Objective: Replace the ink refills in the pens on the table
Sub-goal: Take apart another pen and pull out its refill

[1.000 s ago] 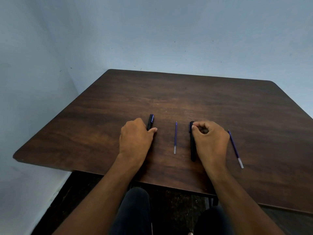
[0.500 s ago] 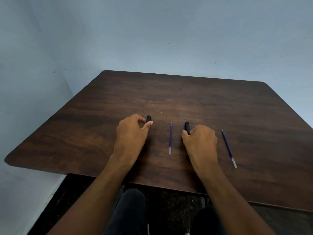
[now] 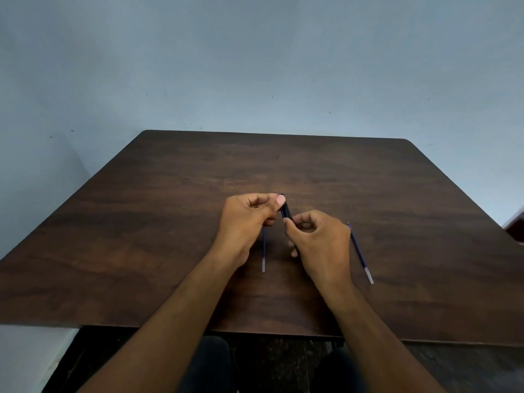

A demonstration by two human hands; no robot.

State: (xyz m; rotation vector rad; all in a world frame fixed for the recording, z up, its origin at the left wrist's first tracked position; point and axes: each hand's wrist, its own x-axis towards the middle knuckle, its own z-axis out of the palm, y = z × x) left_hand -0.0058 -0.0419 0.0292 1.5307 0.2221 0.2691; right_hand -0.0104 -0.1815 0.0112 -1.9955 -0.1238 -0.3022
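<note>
A black pen (image 3: 286,211) is held just above the dark wooden table (image 3: 158,228), between both hands. My left hand (image 3: 245,225) pinches its far end with thumb and fingers. My right hand (image 3: 321,239) grips its lower part, and the fingers hide most of the barrel. A thin blue refill (image 3: 263,255) with a clear tip lies on the table under my left hand, its far end hidden. A second blue refill (image 3: 360,255) lies just right of my right hand. The second pen is not visible.
The table runs up to a pale blue wall (image 3: 255,80) at the back and on the left. A dark reddish object (image 3: 516,222) shows at the right edge. My dark-clad knees (image 3: 207,367) sit below the near table edge.
Both hands have come together at the middle, now holding one black pen raised off the table. The pen that was at the left hand is out of sight. The camera has tilted.
</note>
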